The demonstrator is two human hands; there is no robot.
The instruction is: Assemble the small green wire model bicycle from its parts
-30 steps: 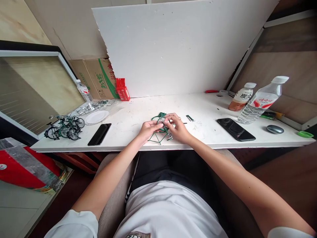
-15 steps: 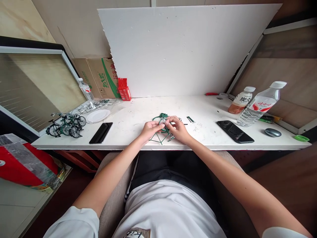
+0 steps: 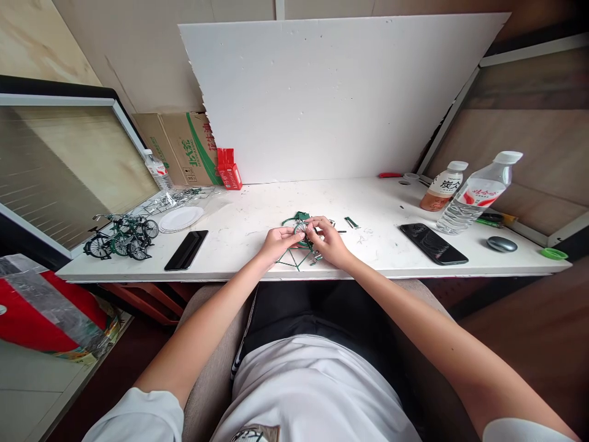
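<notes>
Along the rear edge of the tabletop (image 3: 257, 205) stands a large white board (image 3: 345, 98), seemingly set upright as a plain backing. A cardboard box (image 3: 154, 138) is near the rear left corner. Toward the right edge, a clear water bottle (image 3: 481, 195) and a shorter brown-drink bottle (image 3: 439, 187) stand side by side, probably parked there to spare the arms a knock. Near the front left corner, several dark green model bicycles (image 3: 120, 236) crowd together, perhaps grouped to save space. 2 phones lie flat: a left phone (image 3: 186, 250) and a right phone (image 3: 433, 244), each well apart from the hands.

At the middle of the front edge, the left hand (image 3: 277, 241) is nearly closed, thumb and fingers pinching a spoked wheel (image 3: 300, 226). The right hand (image 3: 329, 241) curls in from the other side, fingertips drawn close on that wheel, likely to steady it; whether they also grip a smaller part is hidden. Below lies a thin green frame (image 3: 297, 266). Smallest, a green strip (image 3: 351, 222) rests just to the right.
</notes>
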